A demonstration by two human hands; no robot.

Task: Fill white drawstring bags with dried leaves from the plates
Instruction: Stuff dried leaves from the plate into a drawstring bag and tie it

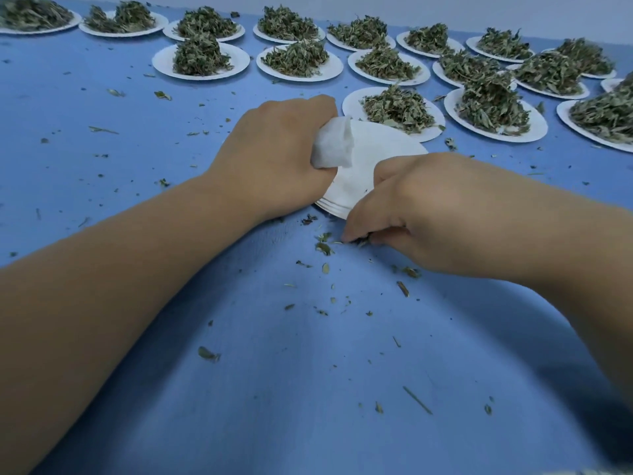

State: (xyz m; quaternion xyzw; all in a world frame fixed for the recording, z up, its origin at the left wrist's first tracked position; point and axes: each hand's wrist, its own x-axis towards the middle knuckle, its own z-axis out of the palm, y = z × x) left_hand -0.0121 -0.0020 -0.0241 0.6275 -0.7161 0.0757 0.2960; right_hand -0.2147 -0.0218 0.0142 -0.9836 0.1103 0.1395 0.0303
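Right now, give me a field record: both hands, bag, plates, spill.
left hand: grips bag
right hand: pinches loose leaves off cloth, by the stack's near edge
bag: white, bunched, held over the stack
stack: empty white plates, between the hands
full plates: rows behind, a leaf pile on each
cloth: blue, strewn with leaf bits

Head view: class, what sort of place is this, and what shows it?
Probably a hand-packing workbench for dried herbs: rows of paper plates heaped with dried leaves on a blue table, the left hand gripping a white fabric bag, the right hand pinching spilled leaf scraps.
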